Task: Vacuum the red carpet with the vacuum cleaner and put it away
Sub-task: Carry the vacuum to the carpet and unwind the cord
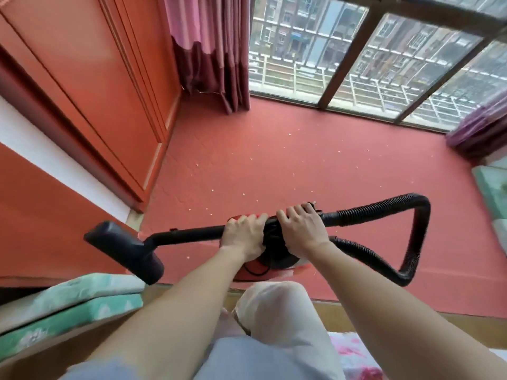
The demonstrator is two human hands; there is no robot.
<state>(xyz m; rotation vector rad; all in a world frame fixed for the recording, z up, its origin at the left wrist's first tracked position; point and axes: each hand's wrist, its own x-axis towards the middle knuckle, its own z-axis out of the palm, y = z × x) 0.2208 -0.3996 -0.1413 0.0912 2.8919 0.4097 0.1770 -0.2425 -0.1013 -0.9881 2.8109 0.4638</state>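
My left hand (244, 234) is clamped on the wand (192, 234), my right hand (299, 229) on the hose (384, 207) end; the vacuum cleaner (263, 270) sits below at the carpet (274, 160) edge. Advice: lower the floor head (123, 249) flat, then sweep the crumbs

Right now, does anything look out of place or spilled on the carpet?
Yes: pale crumbs lie scattered across the red carpet, from the window side to the vacuum cleaner. Its floor nozzle is lifted off the floor, pointing left.
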